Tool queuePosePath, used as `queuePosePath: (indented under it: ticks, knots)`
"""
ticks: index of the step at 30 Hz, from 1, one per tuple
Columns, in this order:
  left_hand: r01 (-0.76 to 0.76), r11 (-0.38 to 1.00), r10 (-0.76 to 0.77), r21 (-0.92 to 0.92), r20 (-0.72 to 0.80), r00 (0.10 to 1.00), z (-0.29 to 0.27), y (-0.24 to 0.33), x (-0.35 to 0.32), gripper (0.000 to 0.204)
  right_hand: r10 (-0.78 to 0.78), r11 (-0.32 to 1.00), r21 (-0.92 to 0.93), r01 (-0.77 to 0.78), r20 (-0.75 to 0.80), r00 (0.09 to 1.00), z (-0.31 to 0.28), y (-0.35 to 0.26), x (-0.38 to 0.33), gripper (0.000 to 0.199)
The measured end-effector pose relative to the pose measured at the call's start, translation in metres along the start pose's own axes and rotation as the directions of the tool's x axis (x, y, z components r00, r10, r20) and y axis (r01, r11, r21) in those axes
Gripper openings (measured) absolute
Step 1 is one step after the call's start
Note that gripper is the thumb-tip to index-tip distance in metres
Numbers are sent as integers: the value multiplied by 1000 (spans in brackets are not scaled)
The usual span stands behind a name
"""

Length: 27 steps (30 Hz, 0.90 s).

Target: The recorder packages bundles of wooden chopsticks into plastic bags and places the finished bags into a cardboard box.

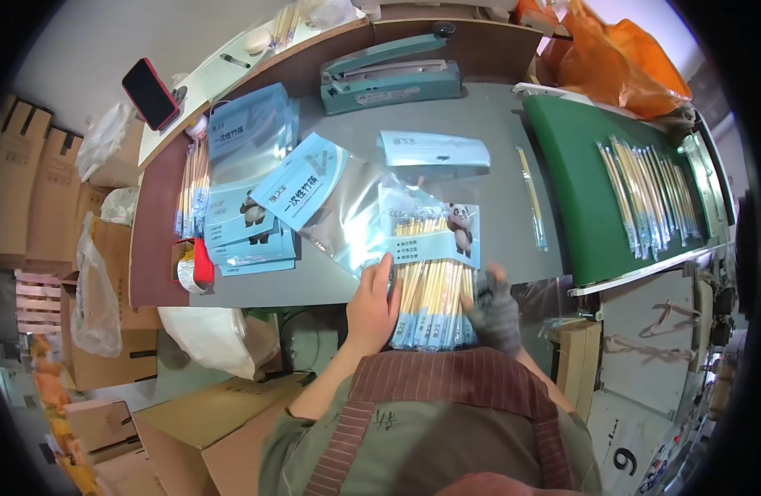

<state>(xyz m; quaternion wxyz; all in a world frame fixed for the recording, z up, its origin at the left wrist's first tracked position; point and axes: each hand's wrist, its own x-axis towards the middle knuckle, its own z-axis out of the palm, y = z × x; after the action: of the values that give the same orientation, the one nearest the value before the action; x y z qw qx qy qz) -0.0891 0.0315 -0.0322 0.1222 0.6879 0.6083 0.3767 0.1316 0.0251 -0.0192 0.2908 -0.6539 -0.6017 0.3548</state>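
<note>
At the table's near edge, a bundle of wrapped bamboo chopsticks (430, 298) sits partly inside a clear bag with a blue panda print (434, 248). My left hand (372, 310) grips the bundle's left side, thumb along the bag. Against its right side presses my right hand (493, 312), in a dark grey glove with bare fingertips. The bundle's blue wrapper ends stick out toward my apron. Just left of the bundle lies another printed clear bag (306, 182), flat and slanted. Beyond the bundle rests a folded blue-topped bag (434, 150).
A stack of blue printed bags (248, 165) lies on the left. A teal heat sealer (390, 83) stands at the back. Rightward, a green conveyor belt (574, 182) carries several wrapped chopsticks (649, 198). One wrapped pair (531, 198) lies near the belt. A red tape dispenser (200, 263) sits front left.
</note>
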Motion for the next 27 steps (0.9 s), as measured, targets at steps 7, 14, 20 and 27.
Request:
queuePosePath:
  ticks: [7, 14, 20, 27]
  knots:
    - [37, 994, -40, 107, 19, 999, 30, -18, 34, 21, -151, 865, -495, 78, -108, 983, 11, 3, 79, 41]
    - [-51, 991, 56, 120, -37, 998, 31, -20, 47, 17, -268, 934, -285, 215, -164, 949, 12, 18, 67, 23]
    - [-5, 997, 5, 79, 5, 1000, 29, -10, 53, 16, -365, 896, -364, 253, -281, 888, 7, 10, 56, 37]
    - [148, 967, -87, -209, 274, 958, -15, -19, -58, 9, -437, 735, -511, 445, 145, 888, 1, 75, -28, 16]
